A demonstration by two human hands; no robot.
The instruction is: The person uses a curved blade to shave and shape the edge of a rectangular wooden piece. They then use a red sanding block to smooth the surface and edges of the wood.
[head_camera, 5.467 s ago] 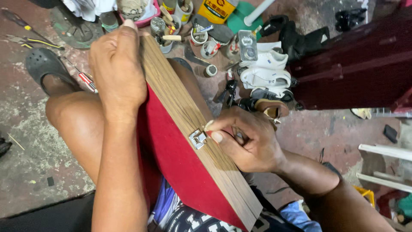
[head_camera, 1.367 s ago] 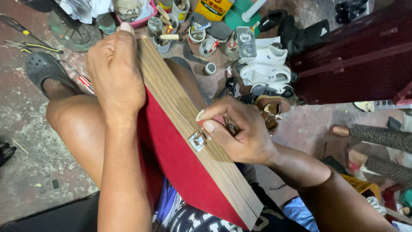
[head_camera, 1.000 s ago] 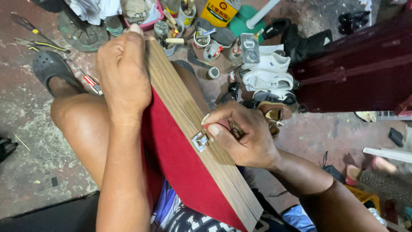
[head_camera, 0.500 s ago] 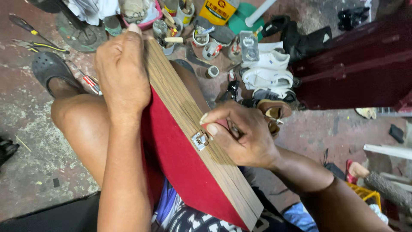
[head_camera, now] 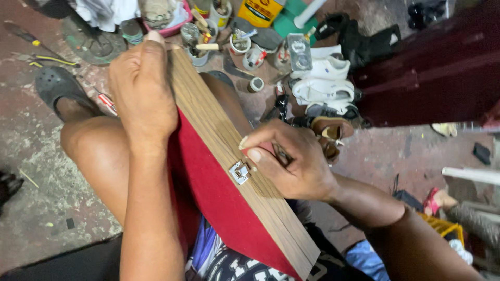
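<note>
Left hand (head_camera: 143,86) clamps the wooden box (head_camera: 224,151) top edge, right hand (head_camera: 291,161) pinches a small tool beside the metal clasp (head_camera: 240,171); best keep box braced on knee, tool steady.

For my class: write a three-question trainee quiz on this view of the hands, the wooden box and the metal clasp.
1. True or false: the left hand grips the far end of the wooden box.
2. The box's lining is: A blue, B red, C green.
3. Which hand works a small tool at the metal clasp?

Key: 1 true. 2 B. 3 the right hand.
</note>
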